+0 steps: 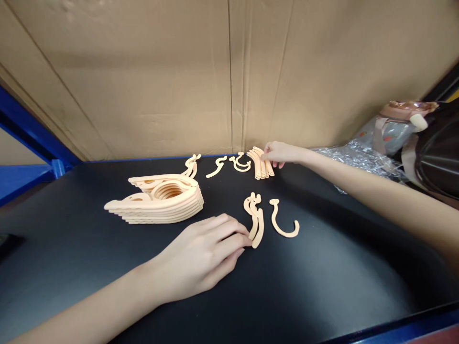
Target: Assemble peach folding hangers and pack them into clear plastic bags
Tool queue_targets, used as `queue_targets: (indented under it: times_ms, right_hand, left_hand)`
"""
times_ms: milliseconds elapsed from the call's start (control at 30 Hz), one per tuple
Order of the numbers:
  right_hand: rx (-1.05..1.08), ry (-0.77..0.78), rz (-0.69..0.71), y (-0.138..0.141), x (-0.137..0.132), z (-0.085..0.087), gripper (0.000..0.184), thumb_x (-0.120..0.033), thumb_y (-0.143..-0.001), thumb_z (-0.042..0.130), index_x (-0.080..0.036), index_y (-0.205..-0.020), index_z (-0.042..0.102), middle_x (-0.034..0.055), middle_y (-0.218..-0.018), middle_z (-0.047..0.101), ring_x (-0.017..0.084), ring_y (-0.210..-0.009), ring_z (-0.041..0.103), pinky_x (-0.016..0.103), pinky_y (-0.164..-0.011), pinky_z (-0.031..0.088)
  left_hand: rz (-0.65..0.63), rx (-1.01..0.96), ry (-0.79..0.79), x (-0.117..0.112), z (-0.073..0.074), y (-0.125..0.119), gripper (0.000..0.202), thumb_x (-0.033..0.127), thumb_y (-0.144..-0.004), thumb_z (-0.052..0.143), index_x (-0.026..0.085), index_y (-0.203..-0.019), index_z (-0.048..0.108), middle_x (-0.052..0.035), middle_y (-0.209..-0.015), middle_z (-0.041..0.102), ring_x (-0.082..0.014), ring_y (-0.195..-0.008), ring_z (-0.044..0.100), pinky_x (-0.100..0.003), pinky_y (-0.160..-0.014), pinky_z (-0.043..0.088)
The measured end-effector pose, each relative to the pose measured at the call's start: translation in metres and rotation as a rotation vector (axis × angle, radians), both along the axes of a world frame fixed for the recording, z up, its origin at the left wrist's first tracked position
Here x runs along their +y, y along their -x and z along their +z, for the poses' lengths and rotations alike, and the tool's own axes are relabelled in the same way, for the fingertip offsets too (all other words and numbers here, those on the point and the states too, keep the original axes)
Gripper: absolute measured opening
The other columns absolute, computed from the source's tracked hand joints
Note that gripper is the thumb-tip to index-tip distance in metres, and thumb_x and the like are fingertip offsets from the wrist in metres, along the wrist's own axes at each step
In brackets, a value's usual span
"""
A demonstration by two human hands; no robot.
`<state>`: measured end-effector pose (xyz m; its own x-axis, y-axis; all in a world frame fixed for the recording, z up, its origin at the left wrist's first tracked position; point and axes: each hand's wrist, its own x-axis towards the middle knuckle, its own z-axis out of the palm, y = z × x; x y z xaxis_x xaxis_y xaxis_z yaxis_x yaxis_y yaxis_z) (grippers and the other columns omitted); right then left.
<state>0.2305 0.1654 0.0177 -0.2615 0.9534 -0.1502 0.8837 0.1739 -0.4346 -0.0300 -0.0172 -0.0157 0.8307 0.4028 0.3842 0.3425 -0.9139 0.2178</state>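
My left hand (211, 253) rests low over the black tabletop, its closed fingertips at the lower ends of a small pair of curved cream plastic hanger arms (258, 229). Just right of that pair lies a loose hanger hook (285, 229). Farther back, my right hand (279, 154) pinches at a bundle of curved plastic strips (263, 167), fingers closed on its upper right side; which strip it grips is partly hidden. To the left sits a stack of folded plastic hanger bodies (168, 210), nested one on another.
Along the back edge lie more hooks (243, 166), a single arm piece (217, 167) and a few arms (191, 166) behind the stack. A cardboard wall (161, 86) closes the rear. Clear plastic wrap (358, 155) and a bag-like item (394, 119) crowd the right.
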Motion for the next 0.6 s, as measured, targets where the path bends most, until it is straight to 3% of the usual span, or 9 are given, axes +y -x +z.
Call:
queue_targets:
  times_ms: [267,600]
  right_hand:
    - [0.031,0.007,-0.047,-0.0041,0.0029,-0.0033,0.026,-0.037,-0.08,0.065,-0.012,-0.074,0.059,0.0111,-0.075,0.067,0.013,-0.061,0.06,0.02,-0.044,0.049]
    - [0.076,0.055,-0.055,0.0016,-0.0026,0.0018,0.026,-0.035,-0.077,0.068,-0.012,-0.066,0.06,0.0116,-0.07,0.068,0.015,-0.058,0.062,0.026,-0.049,0.055]
  left_hand:
    - [-0.002,0.004,0.019,0.0017,-0.0006,-0.0017,0.021,0.011,-0.096,0.047,0.017,-0.11,0.061,-0.0047,-0.107,0.066,-0.0171,-0.096,0.059,-0.028,-0.082,0.046]
    - [0.001,0.007,0.008,0.0015,0.0,-0.0012,0.022,0.013,-0.097,0.046,0.018,-0.11,0.062,-0.005,-0.105,0.066,-0.0166,-0.095,0.06,-0.027,-0.082,0.048]
